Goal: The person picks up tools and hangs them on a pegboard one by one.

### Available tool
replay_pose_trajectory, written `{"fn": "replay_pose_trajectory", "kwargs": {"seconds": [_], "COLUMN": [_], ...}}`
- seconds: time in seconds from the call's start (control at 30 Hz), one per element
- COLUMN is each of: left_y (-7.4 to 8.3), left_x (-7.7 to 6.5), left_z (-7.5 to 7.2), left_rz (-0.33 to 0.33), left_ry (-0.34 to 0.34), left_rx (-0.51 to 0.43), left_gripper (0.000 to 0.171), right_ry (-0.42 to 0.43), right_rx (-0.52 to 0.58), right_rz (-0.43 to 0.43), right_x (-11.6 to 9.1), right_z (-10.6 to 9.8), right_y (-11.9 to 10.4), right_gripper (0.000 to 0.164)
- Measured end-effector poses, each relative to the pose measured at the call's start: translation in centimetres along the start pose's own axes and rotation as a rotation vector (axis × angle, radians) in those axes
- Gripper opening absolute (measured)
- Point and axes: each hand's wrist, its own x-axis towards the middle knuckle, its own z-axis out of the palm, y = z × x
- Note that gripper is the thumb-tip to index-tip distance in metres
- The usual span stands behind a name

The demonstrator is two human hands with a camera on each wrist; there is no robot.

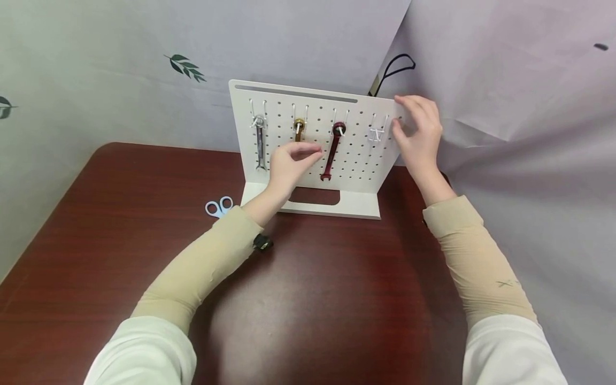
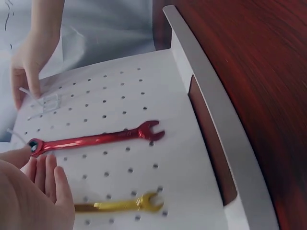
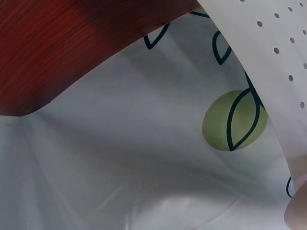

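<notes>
A white pegboard stand [image 1: 308, 96] stands upright on the table. Three combination wrenches hang on its hooks: a silver wrench [image 1: 260, 147] at left, a gold wrench [image 1: 299, 128] partly behind my left hand, and a red wrench [image 1: 333, 151] right of it. My left hand [image 1: 287, 167] is in front of the board, thumb and fairly straight fingers near the red wrench; in the left wrist view its thumb overlaps the ring end. At the board's upper right edge, my right hand [image 1: 420, 133] grips the panel, thumb on the front. Beside it is a bare double hook [image 1: 376, 133].
Light-blue-handled scissors [image 1: 219, 207] lie left of the stand, partly behind my left forearm. A black strap loop [image 1: 399, 64] sticks up behind the board. Pale leaf-printed cloth [image 1: 120, 69] hangs behind the dark red wooden table [image 1: 337, 299].
</notes>
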Motion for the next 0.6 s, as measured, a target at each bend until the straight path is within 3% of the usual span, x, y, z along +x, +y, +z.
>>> {"fn": "replay_pose_trajectory", "kwargs": {"seconds": [0.17,0.33,0.6], "left_y": [0.8,1.2,0.5], "left_x": [-1.3,-2.7,-4.0], "left_z": [-3.0,-6.2,-10.8], "left_rz": [0.006,0.019,0.007], "left_ry": [-0.068,-0.104,-0.088], "left_rx": [0.052,0.169,0.252], "left_gripper": [0.023,0.023,0.022], "right_ry": [-0.003,-0.004,-0.001], "right_rx": [-0.002,-0.002,-0.013], "right_rz": [0.000,0.005,-0.001], "right_x": [0.1,0.1,0.0], "right_z": [0.0,-0.1,-0.3], "right_y": [0.1,0.1,0.1], "right_gripper": [0.037,0.037,0.037]}}
